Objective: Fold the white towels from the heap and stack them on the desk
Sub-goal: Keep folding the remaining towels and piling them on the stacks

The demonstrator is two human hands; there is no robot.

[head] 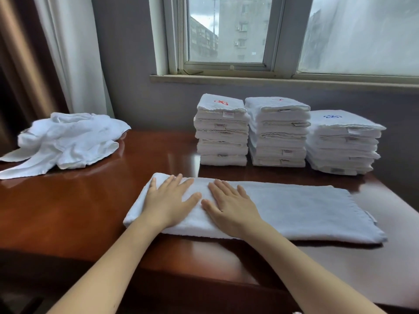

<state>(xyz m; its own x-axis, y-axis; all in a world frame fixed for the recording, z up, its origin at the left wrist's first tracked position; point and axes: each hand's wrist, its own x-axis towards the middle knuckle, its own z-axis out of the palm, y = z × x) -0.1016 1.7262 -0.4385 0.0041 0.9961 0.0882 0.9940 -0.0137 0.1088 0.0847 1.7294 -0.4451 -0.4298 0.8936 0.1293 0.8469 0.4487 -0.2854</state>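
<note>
Lying left-to-right along the desk (68,200), folded towel (306,207) under left hand (169,200) and right hand (231,205), fingers (178,182) straight.

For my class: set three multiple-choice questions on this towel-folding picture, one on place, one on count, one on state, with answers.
1. Where does the heap of unfolded towels lie? A. At the desk's left end. B. On the windowsill. C. On the floor.
2. How many stacks of folded towels stand on the desk? A. Two. B. Three. C. Five.
3. How do the left hand and right hand meet the long towel? A. Flat, fingers straight. B. Pinching a corner. C. Lifted clear.
Answers: 1 A, it sprawls far left; 2 B, three stand side by side; 3 A, both palms lie on its left part.
</note>
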